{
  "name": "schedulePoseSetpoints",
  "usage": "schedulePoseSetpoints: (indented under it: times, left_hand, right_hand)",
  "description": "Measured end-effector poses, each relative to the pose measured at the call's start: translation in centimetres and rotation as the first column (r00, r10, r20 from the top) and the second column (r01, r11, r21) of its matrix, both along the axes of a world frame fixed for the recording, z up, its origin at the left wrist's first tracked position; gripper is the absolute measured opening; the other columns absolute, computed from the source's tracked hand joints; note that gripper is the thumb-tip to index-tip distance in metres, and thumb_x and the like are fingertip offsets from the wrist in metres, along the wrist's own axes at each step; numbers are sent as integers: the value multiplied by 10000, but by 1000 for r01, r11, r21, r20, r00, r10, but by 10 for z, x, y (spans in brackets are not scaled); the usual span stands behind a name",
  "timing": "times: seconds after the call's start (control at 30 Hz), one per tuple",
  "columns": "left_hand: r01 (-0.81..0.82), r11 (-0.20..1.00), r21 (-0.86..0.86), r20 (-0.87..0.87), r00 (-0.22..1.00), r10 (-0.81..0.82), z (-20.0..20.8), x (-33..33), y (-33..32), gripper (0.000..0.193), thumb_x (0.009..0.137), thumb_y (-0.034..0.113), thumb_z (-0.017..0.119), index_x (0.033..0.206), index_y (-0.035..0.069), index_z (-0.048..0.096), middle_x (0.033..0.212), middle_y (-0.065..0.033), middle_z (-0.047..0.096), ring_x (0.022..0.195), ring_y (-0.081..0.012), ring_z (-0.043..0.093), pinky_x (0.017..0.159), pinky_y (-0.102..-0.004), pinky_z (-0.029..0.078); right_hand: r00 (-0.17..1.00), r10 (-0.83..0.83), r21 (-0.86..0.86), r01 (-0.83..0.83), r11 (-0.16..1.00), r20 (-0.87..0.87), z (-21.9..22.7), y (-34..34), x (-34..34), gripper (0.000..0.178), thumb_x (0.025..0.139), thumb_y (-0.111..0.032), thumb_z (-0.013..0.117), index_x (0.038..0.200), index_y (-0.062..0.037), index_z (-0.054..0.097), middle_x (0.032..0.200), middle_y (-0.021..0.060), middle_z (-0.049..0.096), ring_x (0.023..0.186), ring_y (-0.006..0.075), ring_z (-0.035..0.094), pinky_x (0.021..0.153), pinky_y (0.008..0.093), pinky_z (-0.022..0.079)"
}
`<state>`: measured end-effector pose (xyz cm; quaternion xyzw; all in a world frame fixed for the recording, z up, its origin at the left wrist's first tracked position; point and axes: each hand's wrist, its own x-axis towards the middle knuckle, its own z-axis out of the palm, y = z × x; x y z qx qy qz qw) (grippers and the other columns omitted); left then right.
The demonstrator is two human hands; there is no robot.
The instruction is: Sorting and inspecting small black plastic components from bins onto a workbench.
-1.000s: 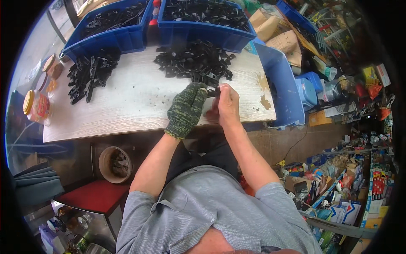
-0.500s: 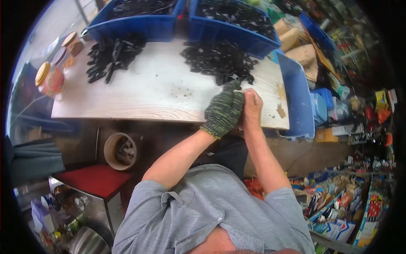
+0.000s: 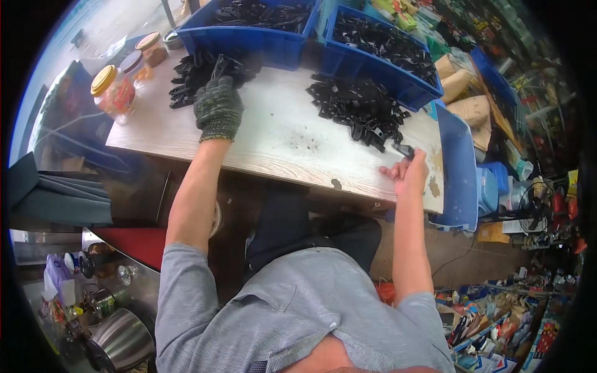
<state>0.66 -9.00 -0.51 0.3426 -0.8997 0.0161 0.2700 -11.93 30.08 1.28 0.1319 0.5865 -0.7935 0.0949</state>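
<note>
My left hand [image 3: 218, 110], in a dark green knitted glove, reaches to the left pile of black plastic pieces [image 3: 186, 81]. A narrow black piece [image 3: 219, 65] sticks up from its curled fingertips; the grip itself is partly hidden. Bare, my right hand [image 3: 411, 176] is at the right end of the table, just below the right pile of small black plastic parts [image 3: 357, 105]. Thumb and forefinger close on a small dark tool [image 3: 404, 150] with a pale, shiny tip, whose exact kind I cannot make out. Its other fingers are loosely curled.
The white table [image 3: 280, 149] carries lidded jars [image 3: 115, 93] at its left. Behind the piles stand two blue bins [image 3: 249, 43] filled with black parts. A lighter blue tub [image 3: 457, 168] adjoins the right edge. Below left is a red-topped cabinet [image 3: 134, 248].
My hands were together near the right pile. My left hand has moved away to the left pile, and my right has shifted slightly right. The view has also shifted.
</note>
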Motion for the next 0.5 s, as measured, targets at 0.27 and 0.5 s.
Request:
schedulePoseSetpoints:
  times: [0.27, 0.5]
  left_hand:
    - [-108, 989, -100, -113, 989, 97, -62, -2, -52, 284, 900, 177, 556, 1152, 82, 644, 1058, -168, 667, 1005, -340, 628, 897, -421, 500]
    - [448, 858, -252, -68, 876, -477, -29, 3, 33, 268, 882, 120, 564, 1142, 145, 627, 1021, -97, 672, 956, -296, 633, 832, -451, 516]
  right_hand:
    - [910, -408, 47, 412, 910, -76, 14, 53, -55, 292, 928, -303, 592, 870, -32, 497, 541, 12, 292, 417, 181, 355, 546, 486, 564]
    - [989, -146, 239, 148, 960, -28, 9, 46, -48, 251, 871, -252, 697, 957, -34, 608, 566, 18, 390, 413, 156, 409, 522, 420, 565]
